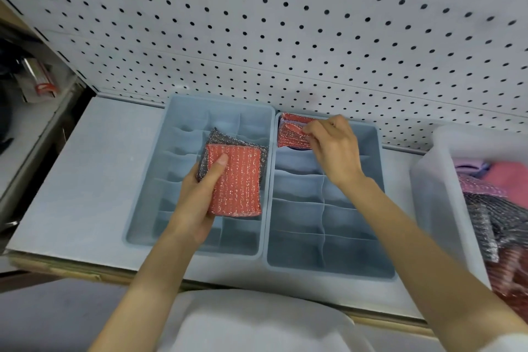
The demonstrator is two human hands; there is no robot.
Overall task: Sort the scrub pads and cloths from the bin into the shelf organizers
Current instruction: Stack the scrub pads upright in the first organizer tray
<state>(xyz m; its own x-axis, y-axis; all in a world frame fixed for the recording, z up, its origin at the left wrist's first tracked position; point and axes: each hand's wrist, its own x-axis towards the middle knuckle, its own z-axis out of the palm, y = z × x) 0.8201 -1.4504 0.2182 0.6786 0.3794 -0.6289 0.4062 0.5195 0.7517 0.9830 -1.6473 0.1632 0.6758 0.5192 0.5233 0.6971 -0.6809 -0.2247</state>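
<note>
My left hand point(200, 197) clasps two stacked pads above the left organizer point(143, 180). My thumb lies across the red pad point(237, 180) on top, and the grey pad point(225, 141) under it peeks out along the far edge. My right hand point(334, 148) pinches a second red pad point(291, 136) between thumb and fingertips, partly down in the far-left compartment of the right organizer point(380, 168). The two blue organizers sit side by side, touching, on the shelf point(71, 174) against the pegboard point(285, 23). At my right, the clear bin point(428, 194) holds more grey and red pads and pink cloths.
</note>
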